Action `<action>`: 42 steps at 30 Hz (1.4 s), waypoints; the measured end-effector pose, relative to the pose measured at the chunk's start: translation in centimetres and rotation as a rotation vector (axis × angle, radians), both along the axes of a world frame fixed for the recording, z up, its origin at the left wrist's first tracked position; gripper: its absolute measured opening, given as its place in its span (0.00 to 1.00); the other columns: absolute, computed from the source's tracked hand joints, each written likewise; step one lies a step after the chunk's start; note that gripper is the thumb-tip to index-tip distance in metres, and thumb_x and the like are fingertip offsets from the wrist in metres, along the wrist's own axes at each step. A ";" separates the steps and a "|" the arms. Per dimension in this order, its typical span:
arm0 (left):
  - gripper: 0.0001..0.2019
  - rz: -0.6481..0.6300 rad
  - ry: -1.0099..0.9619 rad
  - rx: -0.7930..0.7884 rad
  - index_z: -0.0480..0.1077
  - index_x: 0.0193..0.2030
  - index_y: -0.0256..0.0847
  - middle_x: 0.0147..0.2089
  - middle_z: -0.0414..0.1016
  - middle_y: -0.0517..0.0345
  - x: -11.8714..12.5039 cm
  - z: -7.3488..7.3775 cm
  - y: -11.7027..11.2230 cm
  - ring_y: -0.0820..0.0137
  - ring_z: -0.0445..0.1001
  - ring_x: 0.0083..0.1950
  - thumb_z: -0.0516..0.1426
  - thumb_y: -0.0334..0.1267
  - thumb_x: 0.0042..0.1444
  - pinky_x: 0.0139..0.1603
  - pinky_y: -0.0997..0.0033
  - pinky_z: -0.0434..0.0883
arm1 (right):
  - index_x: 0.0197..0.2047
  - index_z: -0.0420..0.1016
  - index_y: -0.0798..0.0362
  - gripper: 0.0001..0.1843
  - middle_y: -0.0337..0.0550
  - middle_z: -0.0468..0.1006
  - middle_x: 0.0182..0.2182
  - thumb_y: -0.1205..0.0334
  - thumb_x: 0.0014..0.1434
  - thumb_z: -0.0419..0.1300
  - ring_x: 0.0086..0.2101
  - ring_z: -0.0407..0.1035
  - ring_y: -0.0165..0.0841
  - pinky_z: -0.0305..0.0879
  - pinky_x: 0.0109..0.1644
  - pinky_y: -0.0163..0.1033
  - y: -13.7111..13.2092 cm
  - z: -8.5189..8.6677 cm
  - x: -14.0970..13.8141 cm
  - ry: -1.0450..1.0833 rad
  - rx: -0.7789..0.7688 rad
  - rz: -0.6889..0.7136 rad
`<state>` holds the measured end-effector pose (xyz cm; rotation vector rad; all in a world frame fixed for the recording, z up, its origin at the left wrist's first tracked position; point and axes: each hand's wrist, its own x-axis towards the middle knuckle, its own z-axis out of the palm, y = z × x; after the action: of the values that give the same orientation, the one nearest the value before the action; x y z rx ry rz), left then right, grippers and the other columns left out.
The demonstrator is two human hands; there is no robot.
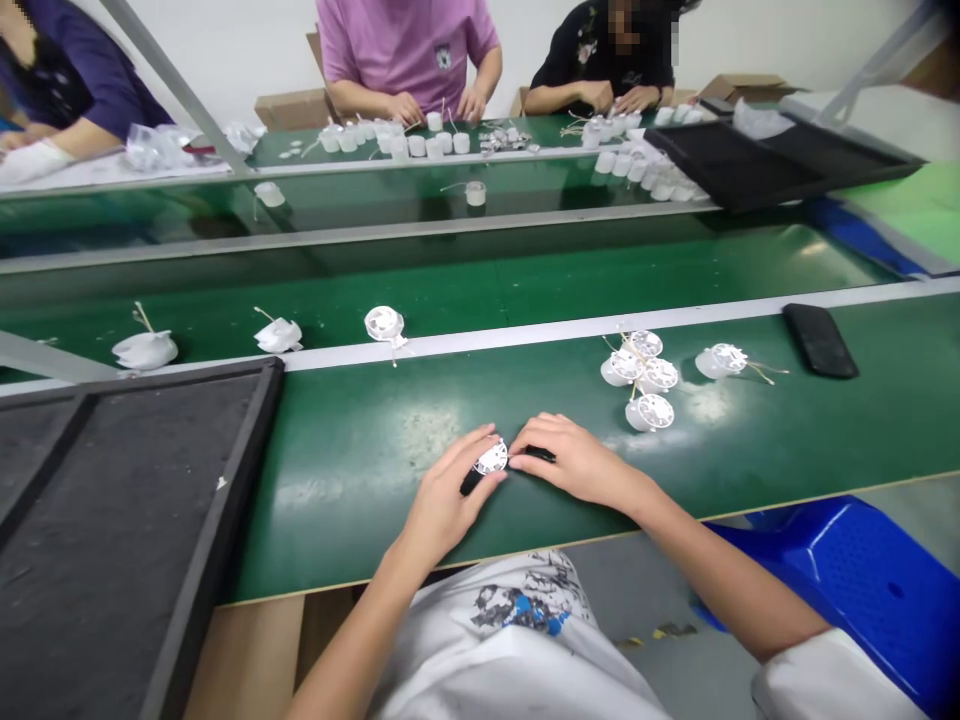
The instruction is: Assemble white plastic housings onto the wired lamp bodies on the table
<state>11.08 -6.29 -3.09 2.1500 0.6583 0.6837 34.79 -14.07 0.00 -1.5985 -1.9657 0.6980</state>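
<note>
Left hand (448, 492) and right hand (576, 460) grip a white disc (492, 458), apparently on a black rod (541, 455).

- the green conveyor belt (420, 530): smooth, glossy, bright with reflections
- the white plastic disc (492, 458): hard, faintly shiny
- the tray lining (127, 500): dark, matt, rough as felt
- the stool (847, 590): glossy blue plastic
- the bench edge (240, 660): pale bare wood
- the frame rail (172, 80): dull grey metal
</note>
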 end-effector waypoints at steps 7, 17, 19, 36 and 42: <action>0.17 -0.007 -0.045 -0.046 0.75 0.64 0.48 0.69 0.75 0.50 -0.1 0.0 0.1 0.61 0.74 0.70 0.61 0.39 0.70 0.72 0.53 0.72 | 0.48 0.78 0.47 0.14 0.40 0.84 0.40 0.55 0.79 0.52 0.41 0.75 0.36 0.67 0.48 0.40 0.0 -0.2 -0.4 0.025 -0.086 0.030; 0.20 0.026 -0.016 -0.063 0.72 0.66 0.47 0.68 0.76 0.51 -0.2 0.6 -0.1 0.62 0.75 0.70 0.63 0.37 0.69 0.73 0.55 0.72 | 0.46 0.76 0.50 0.11 0.36 0.77 0.26 0.66 0.75 0.51 0.27 0.69 0.31 0.55 0.38 0.37 -1.5 -3.4 -1.1 -0.374 0.107 0.036; 0.20 0.029 -0.015 -0.059 0.72 0.66 0.47 0.68 0.76 0.50 -0.2 0.7 -0.1 0.62 0.75 0.69 0.62 0.36 0.69 0.73 0.55 0.72 | 0.45 0.76 0.51 0.11 0.36 0.76 0.25 0.68 0.74 0.53 0.27 0.67 0.31 0.54 0.38 0.38 -1.7 -3.4 -0.9 -0.408 0.131 0.043; 0.21 0.040 0.104 0.038 0.64 0.67 0.47 0.66 0.72 0.47 -0.9 0.4 -0.7 0.60 0.72 0.67 0.58 0.32 0.69 0.68 0.54 0.72 | 0.60 0.74 0.48 0.15 0.51 0.78 0.54 0.62 0.72 0.63 0.56 0.71 0.45 0.67 0.61 0.53 -0.7 0.8 -1.1 -0.145 0.441 -0.297; 0.24 0.139 0.247 0.106 0.65 0.63 0.45 0.60 0.70 0.46 0.4 0.8 -0.2 0.52 0.71 0.61 0.65 0.36 0.62 0.60 0.48 0.71 | 0.52 0.77 0.47 0.11 0.47 0.78 0.48 0.56 0.68 0.68 0.49 0.74 0.41 0.73 0.55 0.47 -0.8 -1.3 -4.8 0.154 0.214 -0.258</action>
<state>11.44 -6.53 -2.26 2.3258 0.9277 0.5392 30.01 -14.85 -1.32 -1.5794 -1.6273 0.4753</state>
